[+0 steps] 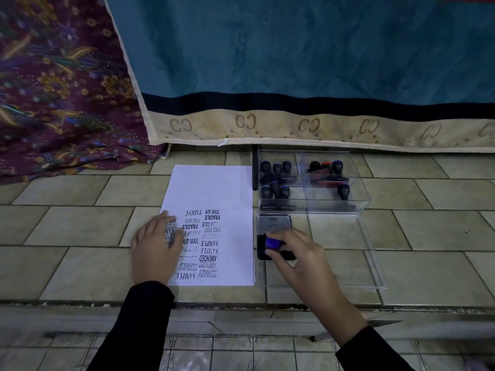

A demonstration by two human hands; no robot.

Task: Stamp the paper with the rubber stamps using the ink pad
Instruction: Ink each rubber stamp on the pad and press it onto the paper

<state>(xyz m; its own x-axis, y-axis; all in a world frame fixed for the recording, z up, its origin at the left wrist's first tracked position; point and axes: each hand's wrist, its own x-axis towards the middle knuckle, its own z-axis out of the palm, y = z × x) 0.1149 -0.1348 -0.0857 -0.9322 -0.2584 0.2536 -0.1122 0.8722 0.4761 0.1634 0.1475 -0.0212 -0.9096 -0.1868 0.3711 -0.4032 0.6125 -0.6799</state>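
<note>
A white paper lies on the tiled surface, its lower half covered with black word stamps such as SAMPLE, FRAGILE and EXPRESS. My left hand rests flat on the paper's lower left part, fingers spread. Right of the paper sits the open ink pad, its silver lid tilted up behind it. My right hand grips a rubber stamp with a blue knob and holds it down on the black pad. The stamp's base is hidden by my fingers.
A clear plastic box behind the ink pad holds several more stamps with dark and blue handles. Its clear lid lies flat to the right of my right hand. A teal cloth and a patterned maroon cloth hang behind.
</note>
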